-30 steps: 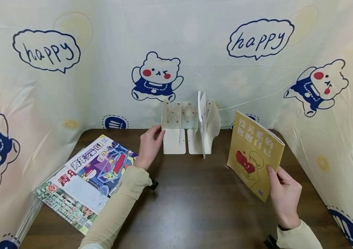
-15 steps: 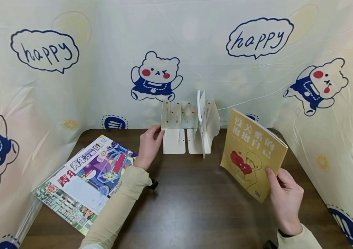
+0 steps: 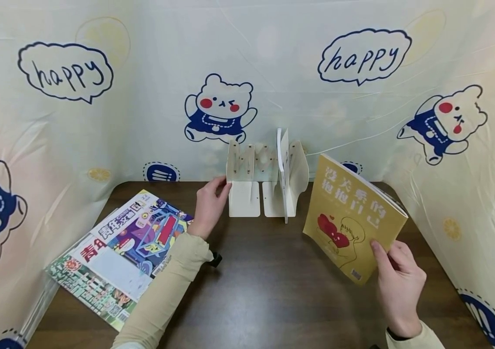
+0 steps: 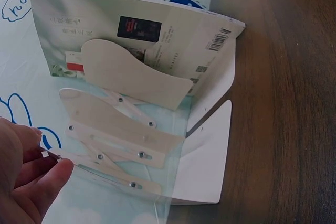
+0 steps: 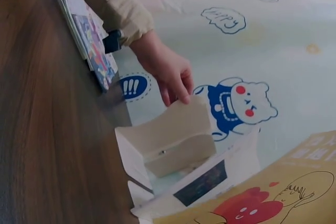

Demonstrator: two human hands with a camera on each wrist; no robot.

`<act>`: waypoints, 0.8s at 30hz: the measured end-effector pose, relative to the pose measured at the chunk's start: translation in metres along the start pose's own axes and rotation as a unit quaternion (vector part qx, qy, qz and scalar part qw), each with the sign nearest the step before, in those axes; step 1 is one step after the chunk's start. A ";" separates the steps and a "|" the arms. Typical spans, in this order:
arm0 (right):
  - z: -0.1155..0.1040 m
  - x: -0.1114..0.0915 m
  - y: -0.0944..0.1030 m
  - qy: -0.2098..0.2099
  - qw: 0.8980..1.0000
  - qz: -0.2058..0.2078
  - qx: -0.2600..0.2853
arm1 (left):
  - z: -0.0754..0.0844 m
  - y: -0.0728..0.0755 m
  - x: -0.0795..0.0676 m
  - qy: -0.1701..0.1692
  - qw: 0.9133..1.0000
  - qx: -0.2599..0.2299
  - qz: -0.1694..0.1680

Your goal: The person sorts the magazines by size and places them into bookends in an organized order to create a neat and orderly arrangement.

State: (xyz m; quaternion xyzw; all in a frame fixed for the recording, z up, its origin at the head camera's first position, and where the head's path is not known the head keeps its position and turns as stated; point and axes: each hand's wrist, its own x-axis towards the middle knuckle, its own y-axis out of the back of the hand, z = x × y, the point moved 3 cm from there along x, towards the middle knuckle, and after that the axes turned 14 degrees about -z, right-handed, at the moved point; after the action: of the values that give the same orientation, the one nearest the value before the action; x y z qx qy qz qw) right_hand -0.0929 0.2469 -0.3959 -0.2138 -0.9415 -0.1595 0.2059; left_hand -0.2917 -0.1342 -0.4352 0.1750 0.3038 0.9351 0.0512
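Note:
Out at the right of the head view, my right hand (image 3: 400, 288) grips a yellow book (image 3: 356, 203) by its lower right edge, thumb on the cover. The book is tilted, its drawn figure and red heart facing me. My left hand (image 3: 210, 206) pinches the left side panel of a white expandable book rack (image 3: 244, 201); the left wrist view has the panel's edge between thumb and fingers (image 4: 63, 174). A thin book (image 4: 105, 19) with a pale green cover stands upright among the rack's right-hand dividers. My right fingers behind the yellow book are mostly hidden.
Several overlapping magazines (image 3: 143, 242) lie on the left of the brown table (image 3: 247, 286), partly behind my left forearm. A printed curtain (image 3: 160, 97) encloses the back and both sides, close behind the rack.
The yellow book has shifted left toward the rack in my right hand, its cover turning more toward me. My left hand stays on the rack's panel.

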 end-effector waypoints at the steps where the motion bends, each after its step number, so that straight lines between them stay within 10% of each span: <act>1: -0.001 -0.001 0.000 0.004 1.000 0.000 0.010 | 0.000 0.000 0.000 0.001 1.000 0.000 -0.001; 24: -0.034 -0.007 -0.036 0.095 0.989 -0.044 0.102 | 0.001 -0.001 0.000 0.005 1.000 -0.005 -0.003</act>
State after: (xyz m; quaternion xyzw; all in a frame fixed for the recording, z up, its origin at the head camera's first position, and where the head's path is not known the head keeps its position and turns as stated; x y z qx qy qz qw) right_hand -0.0932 0.2008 -0.3775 -0.1336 -0.9378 -0.0908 0.3075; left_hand -0.2912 -0.1333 -0.4351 0.1692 0.2995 0.9375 0.0531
